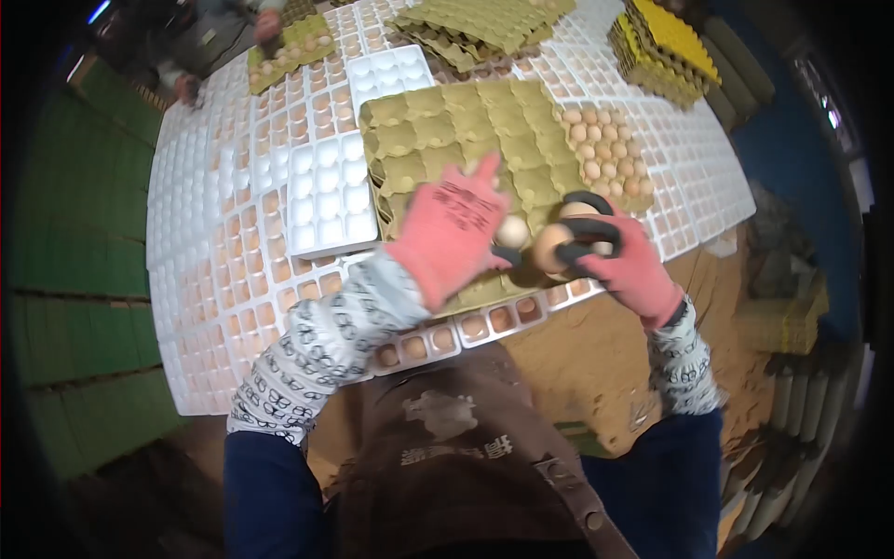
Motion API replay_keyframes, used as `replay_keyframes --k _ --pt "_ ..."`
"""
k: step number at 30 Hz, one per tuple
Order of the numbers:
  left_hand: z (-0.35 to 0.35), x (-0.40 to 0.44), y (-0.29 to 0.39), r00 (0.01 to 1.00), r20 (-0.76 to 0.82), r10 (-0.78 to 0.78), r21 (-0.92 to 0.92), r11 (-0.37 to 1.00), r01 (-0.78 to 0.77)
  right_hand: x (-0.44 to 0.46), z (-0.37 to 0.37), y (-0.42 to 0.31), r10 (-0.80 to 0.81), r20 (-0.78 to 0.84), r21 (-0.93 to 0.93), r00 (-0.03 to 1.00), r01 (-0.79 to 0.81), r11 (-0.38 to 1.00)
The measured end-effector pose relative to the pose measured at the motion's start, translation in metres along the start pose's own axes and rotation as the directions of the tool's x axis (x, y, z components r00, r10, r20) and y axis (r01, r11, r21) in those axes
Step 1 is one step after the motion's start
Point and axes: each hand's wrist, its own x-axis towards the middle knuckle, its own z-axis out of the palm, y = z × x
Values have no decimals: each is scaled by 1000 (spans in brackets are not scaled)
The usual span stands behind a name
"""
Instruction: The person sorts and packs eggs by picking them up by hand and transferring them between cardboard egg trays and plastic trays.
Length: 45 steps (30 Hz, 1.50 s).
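Observation:
Both hands wear pink work gloves with dark fingertips. My left hand is over a greenish pulp egg tray, palm down, with thumb and index finger spread apart. A pale egg sits beside its thumb. What lies beneath the palm is hidden. At the tray's right front edge, my right hand is closed around a few eggs; a brown egg shows plainly between its fingers. Most of the tray's visible cups hold no egg.
White plastic egg trays cover the table, many with eggs. A filled tray of eggs lies to the right. Pulp trays are piled at the back, yellow trays at back right. Another person's hand is at the far left.

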Motion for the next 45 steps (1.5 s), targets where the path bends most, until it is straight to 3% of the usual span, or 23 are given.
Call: replay_keyframes --k 4,6,8,10,13,16,17,19,20,22,23,24,25,26,28,31,32,34,35,39,41,43,45 --pt "-5 13 4 996 72 43 -103 994 -36 -10 -2 -25 252 -91 559 964 -160 814" --pt "17 -5 -20 961 -277 -13 -478 869 -126 -7 20 -33 249 -49 834 967 -98 543" --pt "15 -40 -54 968 -234 -87 -960 181 -215 -1 44 -49 255 -31 948 966 -53 314" --pt "34 -101 -96 971 -159 -176 -911 -354 -213 15 72 -53 159 123 934 980 -169 314" --pt "76 -224 -142 931 61 -360 -713 -668 -212 44 164 -74 100 180 931 978 -203 303" --pt "181 -343 -199 514 -245 -822 -956 118 -267 85 301 -102 60 517 808 854 -511 294" --pt "190 -386 -215 409 -118 -905 -930 -43 -364 94 351 -112 -132 508 589 851 -230 775" --pt "212 -483 -240 256 188 -948 -751 -307 -585 113 452 -120 -365 532 73 765 388 919" --pt "220 -520 -250 217 349 -912 -603 -396 -693 121 507 -114 -291 624 -9 725 379 925" --pt "213 -575 -272 -166 93 -982 -984 -65 -163 134 608 -105 -89 734 -104 674 241 965" --pt "213 -599 -292 -185 104 -977 -978 -66 -199 129 655 -156 189 631 191 752 -387 902" --pt "214 -618 -306 -207 109 -972 -971 -59 -231 133 694 -158 -86 689 462 719 -346 817" --pt "232 -640 -324 -162 109 -981 -974 -73 -216 138 729 -170 -50 713 395 699 -341 853" --pt "260 -658 -343 -110 111 -988 -976 -87 -201 144 773 -153 -326 579 250 748 217 944" --pt "280 -676 -359 -46 134 -990 -969 -121 -215 155 817 -184 -553 564 115 613 605 788" --pt "261 -682 -376 -28 48 -998 -946 -37 -323 170 857 -202 -261 820 -204 510 686 699" --pt "246 -680 -380 -115 80 -990 -995 -73 -61 177 870 -194 -311 807 -178 502 709 682" --pt "228 -679 -388 -224 -131 -966 -852 -6 523 196 874 -207 -257 786 -71 563 495 866" --pt "240 -684 -394 -229 -345 -910 -607 30 794 205 872 -222 9 768 -78 641 79 994" --pt "226 -672 -396 -297 -282 -912 -620 -63 782 212 888 -228 54 806 359 590 -559 748" --pt "239 -680 -390 -315 -429 -847 -628 29 777 178 904 -218 -323 637 282 700 178 943" --pt "252 -681 -386 -301 -488 -819 -603 67 795 162 926 -195 -669 618 227 412 722 654" --pt "276 -691 -382 -145 -511 -847 -361 59 931 150 936 -171 -668 664 69 337 862 503"
